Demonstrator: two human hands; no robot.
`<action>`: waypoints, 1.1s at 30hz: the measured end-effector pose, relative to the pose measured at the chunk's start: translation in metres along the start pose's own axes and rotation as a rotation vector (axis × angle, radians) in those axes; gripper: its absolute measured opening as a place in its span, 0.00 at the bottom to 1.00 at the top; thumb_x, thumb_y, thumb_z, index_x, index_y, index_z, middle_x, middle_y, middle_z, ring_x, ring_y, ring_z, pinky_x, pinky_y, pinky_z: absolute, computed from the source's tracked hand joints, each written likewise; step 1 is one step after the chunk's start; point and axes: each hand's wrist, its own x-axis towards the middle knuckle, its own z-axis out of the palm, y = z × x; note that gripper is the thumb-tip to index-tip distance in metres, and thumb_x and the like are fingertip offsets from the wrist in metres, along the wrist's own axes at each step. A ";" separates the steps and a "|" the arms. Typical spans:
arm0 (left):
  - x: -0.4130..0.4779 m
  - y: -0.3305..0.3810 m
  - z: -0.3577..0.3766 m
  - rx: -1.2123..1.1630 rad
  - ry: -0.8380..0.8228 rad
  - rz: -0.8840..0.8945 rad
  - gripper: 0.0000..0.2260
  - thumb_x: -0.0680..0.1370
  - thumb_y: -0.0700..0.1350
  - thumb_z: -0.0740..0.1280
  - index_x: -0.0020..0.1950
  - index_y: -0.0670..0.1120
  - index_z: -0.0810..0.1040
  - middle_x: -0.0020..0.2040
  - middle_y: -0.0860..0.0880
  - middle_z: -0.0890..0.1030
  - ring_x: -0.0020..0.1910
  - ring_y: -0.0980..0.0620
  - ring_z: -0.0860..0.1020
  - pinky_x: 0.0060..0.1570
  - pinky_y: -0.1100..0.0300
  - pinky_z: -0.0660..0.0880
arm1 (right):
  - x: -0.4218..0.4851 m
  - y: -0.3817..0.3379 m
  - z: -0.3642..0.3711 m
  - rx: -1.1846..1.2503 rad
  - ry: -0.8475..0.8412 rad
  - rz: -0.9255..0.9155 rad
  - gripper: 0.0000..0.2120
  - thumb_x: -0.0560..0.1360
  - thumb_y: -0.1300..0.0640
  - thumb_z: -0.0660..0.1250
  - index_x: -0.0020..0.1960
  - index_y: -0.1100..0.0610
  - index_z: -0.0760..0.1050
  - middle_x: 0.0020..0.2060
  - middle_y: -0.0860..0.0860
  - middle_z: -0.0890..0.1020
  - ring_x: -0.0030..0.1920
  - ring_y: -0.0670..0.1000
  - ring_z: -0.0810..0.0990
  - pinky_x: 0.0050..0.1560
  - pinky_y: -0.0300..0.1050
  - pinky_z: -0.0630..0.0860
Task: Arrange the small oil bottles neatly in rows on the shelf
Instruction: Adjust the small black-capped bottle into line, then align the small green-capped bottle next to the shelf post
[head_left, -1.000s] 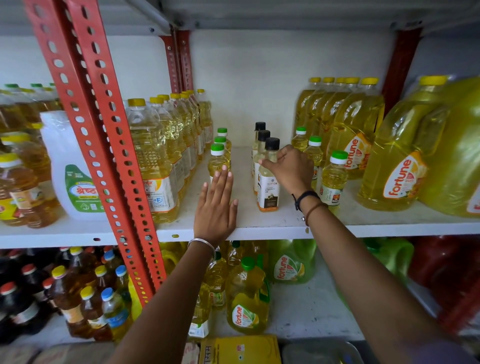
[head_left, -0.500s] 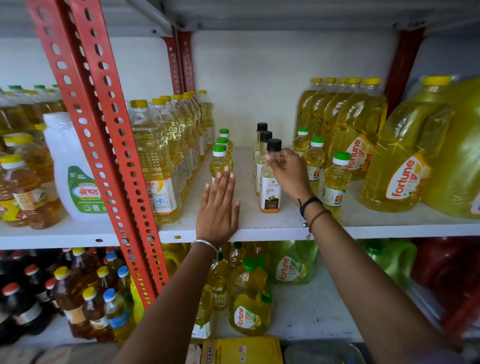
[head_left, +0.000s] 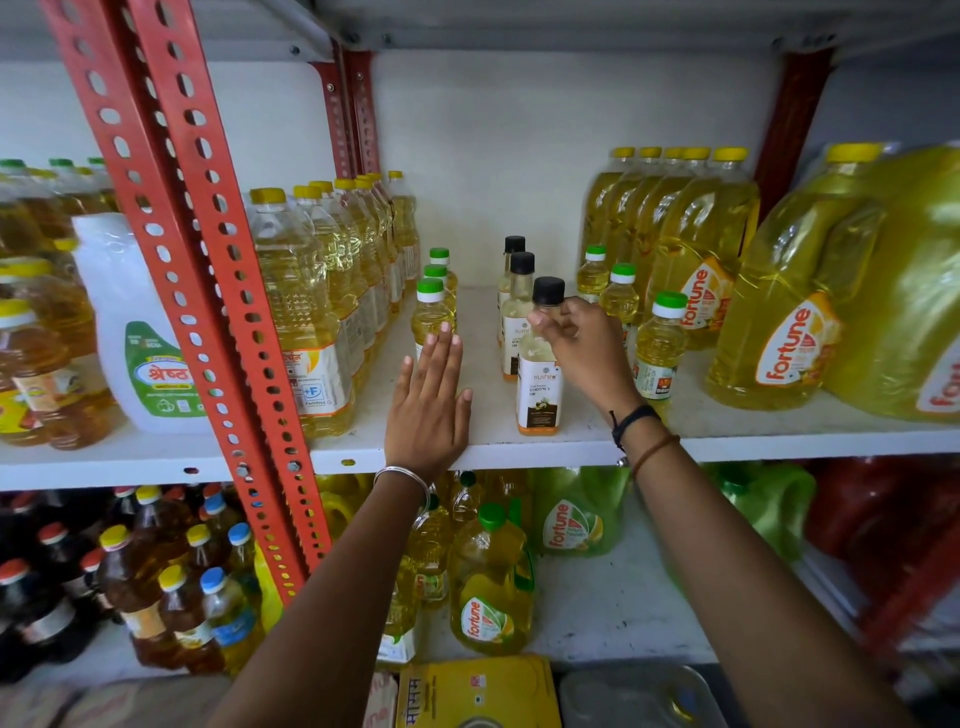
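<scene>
On the white shelf (head_left: 753, 426) stand three rows of small oil bottles. The left row has green caps, its front bottle (head_left: 430, 314) just beyond my fingertips. The middle row has black caps; my right hand (head_left: 584, 351) grips the neck of its front bottle (head_left: 540, 387), which stands upright near the shelf's front edge. Two more black-capped bottles (head_left: 518, 306) stand behind it. The right row of green-capped bottles (head_left: 658, 348) runs back past my right wrist. My left hand (head_left: 428, 410) lies flat on the shelf, fingers together, holding nothing.
Tall yellow-capped oil bottles (head_left: 311, 322) line the left side, large Fortune jugs (head_left: 789, 322) the right. A red slotted upright (head_left: 208, 291) stands at front left. More bottles and jugs (head_left: 491, 587) fill the lower shelf. A bare strip of shelf lies between the left and middle rows.
My right hand has slid from covering the front black-capped bottle's top to pinching its neck from the right, so the cap now shows. My left hand stays flat in place.
</scene>
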 end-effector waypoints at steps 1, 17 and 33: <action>0.000 0.000 0.000 0.001 -0.002 -0.001 0.26 0.81 0.50 0.48 0.78 0.42 0.49 0.78 0.46 0.50 0.77 0.50 0.47 0.75 0.53 0.41 | -0.002 -0.001 -0.001 0.002 0.003 -0.006 0.11 0.75 0.47 0.67 0.44 0.56 0.74 0.44 0.56 0.84 0.43 0.53 0.81 0.42 0.46 0.76; 0.000 0.001 0.000 0.008 -0.003 -0.005 0.26 0.81 0.50 0.48 0.78 0.42 0.49 0.78 0.46 0.50 0.77 0.50 0.47 0.75 0.53 0.41 | -0.010 -0.003 -0.001 0.039 0.041 -0.029 0.13 0.74 0.48 0.67 0.49 0.58 0.76 0.44 0.56 0.84 0.43 0.51 0.80 0.41 0.43 0.74; 0.004 -0.029 -0.038 0.058 0.150 -0.015 0.26 0.81 0.49 0.49 0.78 0.41 0.50 0.78 0.46 0.50 0.77 0.51 0.46 0.74 0.53 0.40 | -0.039 -0.027 -0.004 0.198 0.494 -0.276 0.17 0.75 0.49 0.64 0.56 0.61 0.74 0.52 0.57 0.79 0.55 0.51 0.76 0.57 0.38 0.71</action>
